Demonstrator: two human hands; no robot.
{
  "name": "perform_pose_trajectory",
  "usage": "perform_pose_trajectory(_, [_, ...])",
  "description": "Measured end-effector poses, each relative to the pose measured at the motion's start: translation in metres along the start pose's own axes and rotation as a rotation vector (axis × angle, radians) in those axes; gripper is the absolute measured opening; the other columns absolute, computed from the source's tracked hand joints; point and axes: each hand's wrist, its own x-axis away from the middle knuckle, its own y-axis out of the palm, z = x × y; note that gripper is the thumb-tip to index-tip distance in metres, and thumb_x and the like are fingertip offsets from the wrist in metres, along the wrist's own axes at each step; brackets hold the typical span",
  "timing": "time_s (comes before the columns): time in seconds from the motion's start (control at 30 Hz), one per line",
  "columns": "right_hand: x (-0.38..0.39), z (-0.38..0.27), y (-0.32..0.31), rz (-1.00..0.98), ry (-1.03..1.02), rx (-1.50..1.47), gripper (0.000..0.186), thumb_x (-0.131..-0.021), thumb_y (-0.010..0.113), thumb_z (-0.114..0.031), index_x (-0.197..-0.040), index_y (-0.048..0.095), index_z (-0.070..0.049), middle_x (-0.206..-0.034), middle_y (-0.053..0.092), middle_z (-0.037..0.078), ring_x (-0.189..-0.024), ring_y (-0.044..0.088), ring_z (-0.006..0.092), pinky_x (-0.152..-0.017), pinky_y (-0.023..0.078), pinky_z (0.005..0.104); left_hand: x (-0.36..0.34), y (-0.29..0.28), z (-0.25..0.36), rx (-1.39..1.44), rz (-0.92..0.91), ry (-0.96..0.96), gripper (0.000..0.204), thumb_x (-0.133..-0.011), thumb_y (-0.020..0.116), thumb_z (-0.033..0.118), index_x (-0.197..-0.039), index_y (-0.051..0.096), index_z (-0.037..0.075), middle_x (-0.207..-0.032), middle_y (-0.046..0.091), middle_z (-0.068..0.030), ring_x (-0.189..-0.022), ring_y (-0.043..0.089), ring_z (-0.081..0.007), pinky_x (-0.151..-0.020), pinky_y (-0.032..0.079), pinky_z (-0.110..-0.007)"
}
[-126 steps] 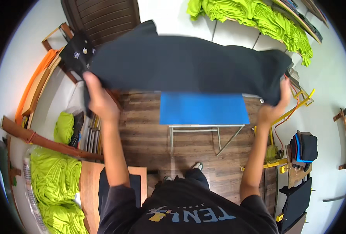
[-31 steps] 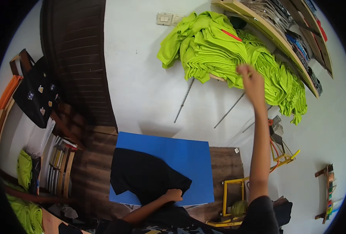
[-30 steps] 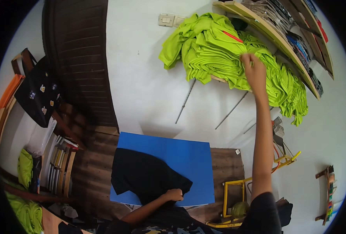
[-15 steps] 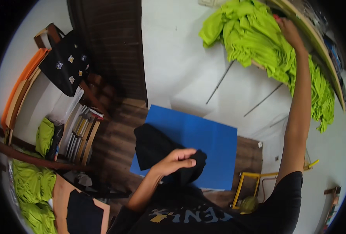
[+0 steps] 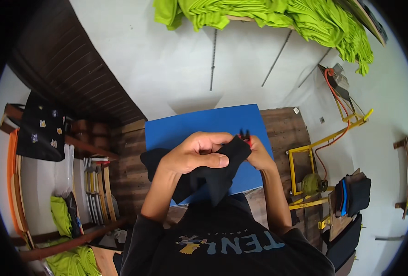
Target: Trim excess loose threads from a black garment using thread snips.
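A black cloth (image 5: 218, 177) hangs in folds above the blue board (image 5: 199, 123), its left part lying lower over the board. My left hand (image 5: 192, 154) is closed on the cloth, thumb on top and fingers curled behind. Beside the cloth's upper right edge, my right hand (image 5: 260, 155) grips a small red tool (image 5: 248, 140) with dark prongs pointing up, perhaps snips. Its lower part is hidden in my fingers and behind the cloth. Cloth and tool appear to meet at that edge; whether the prongs have it between them is not visible.
Lime-green garments (image 5: 277, 14) are heaped on a wall shelf ahead. A yellow metal frame (image 5: 300, 170) stands at right, near a stack of folded dark cloths (image 5: 353, 193). On the left are a black bag (image 5: 40, 126) and racks of books (image 5: 93, 193); more green cloth (image 5: 75, 262) lies low there.
My right hand has come down from the green garments on the shelf to the black cloth, bringing the red tool. My left hand has raised part of the cloth. The view has turned.
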Motion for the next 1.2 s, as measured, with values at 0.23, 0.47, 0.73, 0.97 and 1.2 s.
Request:
perform_pose_trajectory(0.23, [0.037, -0.067, -0.054, 0.167, -0.467, -0.306, 0.019, -0.07, 0.064, -0.018, -0.082, 0.059, -0.004, -0.075, 0.054, 0.003, -0.052, 0.04, 0.0065, -0.044, 0.03, 0.0222, -0.028, -0.011, -0.016, -0.067, -0.273, -0.507, 0.035, -0.089, 0.057, 0.019, -0.112, 0.064, -0.006, -0.086, 0.062, -0.0011, -0.068, 0.047, -0.0026, -0.059, 0.037, -0.018])
perform_pose_trajectory(0.47, [-0.011, -0.082, 0.009, 0.041, -0.495, 0.494, 0.017, -0.083, 0.066, -0.01, -0.094, 0.063, 0.002, -0.068, 0.048, 0.001, -0.067, 0.045, 0.0062, -0.059, 0.038, 0.022, -0.045, 0.012, -0.08, -0.991, -0.654, -0.39, 0.045, -0.079, 0.071, 0.022, -0.117, 0.06, 0.001, -0.123, 0.061, -0.0155, -0.114, 0.057, -0.0267, -0.098, 0.043, -0.035])
perform_pose_trajectory(0.73, [0.059, -0.082, -0.006, 0.241, -0.272, 0.322, 0.018, -0.082, 0.075, -0.012, -0.094, 0.067, -0.002, -0.069, 0.05, -0.004, -0.063, 0.044, 0.0021, -0.056, 0.035, 0.0179, -0.04, 0.023, -0.103, -1.031, 0.395, 0.221, 0.039, -0.077, 0.072, 0.02, -0.109, 0.06, 0.001, -0.109, 0.061, -0.0148, -0.103, 0.059, -0.0284, -0.085, 0.047, -0.037])
perform_pose_trajectory(0.97, [0.056, -0.055, -0.021, 0.388, -0.281, 0.201, 0.016, -0.085, 0.072, -0.013, -0.091, 0.063, -0.001, -0.073, 0.053, -0.003, -0.065, 0.043, 0.0033, -0.058, 0.037, 0.0189, -0.068, 0.041, -0.088, -1.179, 0.509, 0.406, 0.032, -0.075, 0.067, 0.014, -0.105, 0.059, 0.004, -0.106, 0.06, -0.0144, -0.096, 0.058, -0.0313, -0.081, 0.047, -0.041])
perform_pose_trajectory(1.2, [0.068, -0.06, 0.002, 0.134, -0.313, 0.285, 0.008, -0.087, 0.067, -0.007, -0.088, 0.06, -0.002, -0.072, 0.057, -0.002, -0.065, 0.048, 0.0022, -0.058, 0.041, 0.0188, -0.112, -0.065, -0.144, -1.717, 0.696, 0.523, 0.025, -0.067, 0.061, 0.027, -0.057, 0.052, 0.006, -0.057, 0.048, -0.0131, -0.06, 0.048, -0.0286, -0.057, 0.034, -0.041])
